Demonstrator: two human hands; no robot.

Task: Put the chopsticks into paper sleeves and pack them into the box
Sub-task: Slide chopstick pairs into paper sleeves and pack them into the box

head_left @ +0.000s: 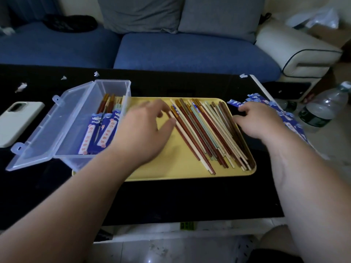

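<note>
Blue paper sleeves bear illegible pink print.

I see a blue sofa with grey cushions behind the black table, a cream armchair at its right.
</note>
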